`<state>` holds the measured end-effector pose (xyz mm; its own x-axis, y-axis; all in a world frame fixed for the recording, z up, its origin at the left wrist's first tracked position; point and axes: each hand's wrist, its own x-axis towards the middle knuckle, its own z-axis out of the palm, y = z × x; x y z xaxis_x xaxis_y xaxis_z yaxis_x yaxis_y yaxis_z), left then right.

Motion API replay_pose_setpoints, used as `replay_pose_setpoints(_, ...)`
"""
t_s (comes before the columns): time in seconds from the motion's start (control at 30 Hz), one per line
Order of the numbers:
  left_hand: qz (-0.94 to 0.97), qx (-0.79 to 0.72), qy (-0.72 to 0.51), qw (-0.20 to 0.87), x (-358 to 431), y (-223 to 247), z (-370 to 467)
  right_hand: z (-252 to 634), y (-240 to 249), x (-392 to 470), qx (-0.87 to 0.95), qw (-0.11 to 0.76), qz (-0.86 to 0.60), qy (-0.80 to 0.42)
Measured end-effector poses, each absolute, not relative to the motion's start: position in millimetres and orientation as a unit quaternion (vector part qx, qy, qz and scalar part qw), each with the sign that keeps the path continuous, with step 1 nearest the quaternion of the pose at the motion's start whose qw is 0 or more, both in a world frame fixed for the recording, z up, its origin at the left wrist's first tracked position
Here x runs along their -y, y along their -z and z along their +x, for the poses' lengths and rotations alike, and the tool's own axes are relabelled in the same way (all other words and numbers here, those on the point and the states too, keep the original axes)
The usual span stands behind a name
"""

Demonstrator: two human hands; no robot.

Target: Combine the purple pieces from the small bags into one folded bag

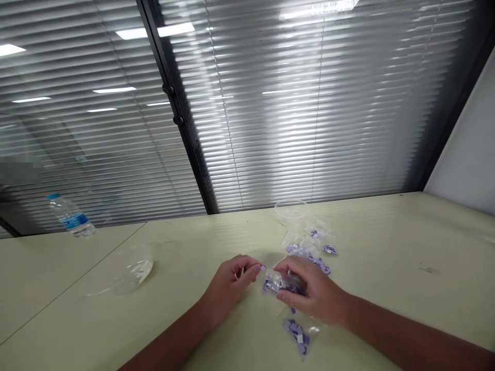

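My left hand [235, 281] is closed in a pinch, with a small purple piece [263, 268] at its fingertips. Just to the right, my right hand [311, 288] curls around a clear plastic bag [273, 283] that has several small purple and white pieces inside. Part of this bag is hidden under the fingers and palm. Below my right hand, another clear bag [299, 335] of purple pieces lies flat on the table. Beyond my right hand, several more clear bags [305, 247] with purple pieces are heaped together.
A clear round plastic tub [292, 210] stands at the table's back edge, behind the bags. To the left lies a crumpled clear plastic item [133, 270]. A water bottle [73, 216] with a blue cap stands at the far left. Glass with blinds [294, 118] borders the pale table [386, 247].
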<state>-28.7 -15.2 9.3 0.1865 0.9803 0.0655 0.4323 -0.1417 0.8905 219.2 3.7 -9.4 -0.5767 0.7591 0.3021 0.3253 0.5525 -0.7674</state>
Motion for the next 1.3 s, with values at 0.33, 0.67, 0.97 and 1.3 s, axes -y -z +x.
replay_pose_setpoints(0.33,0.689,-0.545,-0.337,0.339,31,-10,-9,218,9,-3,0.822,0.326,-0.327,-0.333)
replay_pose_setpoints(0.67,0.726,-0.507,-0.326,0.33,37,-9,-2,218,10,-1,0.837,0.314,-0.321,-0.312)
replay_pose_setpoints(0.97,0.716,-0.521,-0.319,0.339,37,-3,-4,218,9,-3,0.837,0.318,-0.321,-0.309)
replay_pose_setpoints(1.3,0.759,-0.52,-0.322,0.221,2,-13,-55,220,8,-2,0.823,0.333,-0.328,-0.322)
